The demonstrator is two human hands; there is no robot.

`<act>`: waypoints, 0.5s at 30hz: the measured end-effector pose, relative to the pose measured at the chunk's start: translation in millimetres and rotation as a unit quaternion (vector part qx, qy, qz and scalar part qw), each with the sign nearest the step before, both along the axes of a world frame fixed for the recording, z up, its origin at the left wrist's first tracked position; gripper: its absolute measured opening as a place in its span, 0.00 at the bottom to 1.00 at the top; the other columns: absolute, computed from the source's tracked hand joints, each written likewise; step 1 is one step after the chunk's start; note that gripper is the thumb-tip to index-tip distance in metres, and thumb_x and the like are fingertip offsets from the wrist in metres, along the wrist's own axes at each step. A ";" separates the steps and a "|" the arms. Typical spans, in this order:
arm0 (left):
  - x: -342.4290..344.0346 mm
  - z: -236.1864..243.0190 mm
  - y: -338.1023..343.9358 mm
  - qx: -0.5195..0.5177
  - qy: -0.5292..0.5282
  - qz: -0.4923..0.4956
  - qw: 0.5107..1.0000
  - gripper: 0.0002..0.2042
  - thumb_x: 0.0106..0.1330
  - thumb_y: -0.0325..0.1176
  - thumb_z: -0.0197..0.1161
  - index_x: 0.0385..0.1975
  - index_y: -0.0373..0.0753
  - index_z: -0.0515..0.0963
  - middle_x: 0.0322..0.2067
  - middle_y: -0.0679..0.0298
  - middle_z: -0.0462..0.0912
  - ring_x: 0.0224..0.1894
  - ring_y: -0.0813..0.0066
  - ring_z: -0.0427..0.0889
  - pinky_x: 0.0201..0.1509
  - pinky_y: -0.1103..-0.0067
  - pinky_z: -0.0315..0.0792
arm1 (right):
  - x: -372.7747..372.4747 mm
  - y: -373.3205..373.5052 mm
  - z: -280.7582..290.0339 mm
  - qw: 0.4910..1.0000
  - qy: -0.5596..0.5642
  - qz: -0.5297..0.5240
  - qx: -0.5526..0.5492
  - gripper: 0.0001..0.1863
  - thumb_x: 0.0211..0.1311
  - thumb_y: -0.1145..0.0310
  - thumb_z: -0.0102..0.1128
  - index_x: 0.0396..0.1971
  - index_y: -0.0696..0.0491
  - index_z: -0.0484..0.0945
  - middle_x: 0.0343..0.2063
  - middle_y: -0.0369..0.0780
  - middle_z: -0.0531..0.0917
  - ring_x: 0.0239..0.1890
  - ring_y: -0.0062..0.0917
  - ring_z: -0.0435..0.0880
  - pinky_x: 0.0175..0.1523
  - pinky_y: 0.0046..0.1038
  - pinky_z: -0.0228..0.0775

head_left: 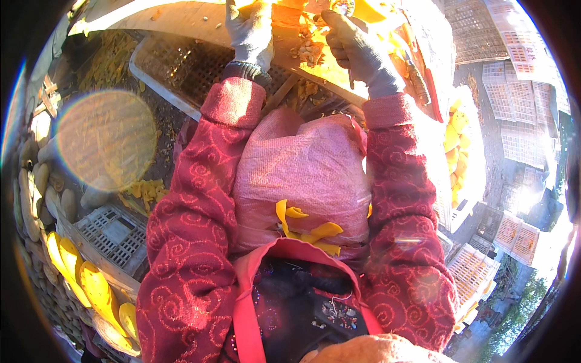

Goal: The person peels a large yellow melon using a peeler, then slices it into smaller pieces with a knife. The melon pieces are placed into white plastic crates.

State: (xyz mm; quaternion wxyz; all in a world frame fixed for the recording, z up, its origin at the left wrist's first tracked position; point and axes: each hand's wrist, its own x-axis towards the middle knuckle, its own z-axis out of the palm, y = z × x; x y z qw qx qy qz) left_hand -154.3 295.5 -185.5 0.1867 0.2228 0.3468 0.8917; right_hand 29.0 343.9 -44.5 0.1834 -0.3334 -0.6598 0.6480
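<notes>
My left hand (251,33), in a grey knitted glove, is at the upper edge with its fingertips partly cut off. Its fingers are bent against bright orange squash flesh (279,13). To the right, my gloved right hand (358,53) has its fingers curled around a spoon-like tool, whose shiny round end (343,6) shows above the hand. A clump of seeds and pulp (310,51) lies on the wooden board (330,74) between the hands. Strong sunlight washes out detail around them.
A wooden-handled knife (417,81) lies right of my right hand. Below the board at left stands a plastic crate (160,94). Cut yellow squash (94,287) and whole squashes (36,187) line the left side. Orange pieces (457,142) and stacked crates (514,91) are at right. Peelings (311,233) rest on my lap cloth.
</notes>
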 end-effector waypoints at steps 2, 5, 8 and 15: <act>-0.2 4.4 2.4 0.020 0.001 0.002 1.000 0.18 0.67 0.24 0.57 0.57 0.33 0.70 0.42 0.60 0.80 0.39 0.77 0.79 0.44 0.85 0.75 | -9.1 -8.6 7.2 0.997 -0.018 -0.035 -0.066 0.18 0.65 0.53 0.58 0.18 0.41 0.65 0.12 0.23 0.61 0.12 0.07 0.53 0.16 0.17 0.41; 3.2 9.8 1.4 0.042 -0.001 0.008 0.999 0.17 0.68 0.25 0.56 0.56 0.32 0.70 0.43 0.59 0.80 0.38 0.77 0.79 0.43 0.84 0.76 | -21.1 -9.4 -0.6 0.998 -0.060 0.003 -0.017 0.13 0.67 0.54 0.56 0.30 0.47 0.77 0.16 0.26 0.67 0.14 0.09 0.60 0.16 0.15 0.47; 5.3 9.9 2.1 0.073 -0.010 0.009 0.997 0.17 0.68 0.25 0.55 0.56 0.30 0.69 0.43 0.58 0.81 0.38 0.76 0.80 0.43 0.84 0.76 | -16.4 12.3 -14.6 0.994 -0.056 0.070 -0.064 0.18 0.59 0.52 0.65 0.34 0.54 0.82 0.21 0.35 0.81 0.19 0.18 0.77 0.23 0.20 0.68; -0.5 2.0 0.1 0.106 -0.006 0.005 0.994 0.19 0.62 0.22 0.61 0.53 0.31 0.71 0.43 0.58 0.81 0.39 0.74 0.81 0.48 0.80 0.76 | -9.4 11.7 -11.8 0.988 -0.056 0.066 -0.129 0.14 0.64 0.57 0.60 0.40 0.53 0.81 0.21 0.33 0.78 0.19 0.16 0.74 0.24 0.17 0.68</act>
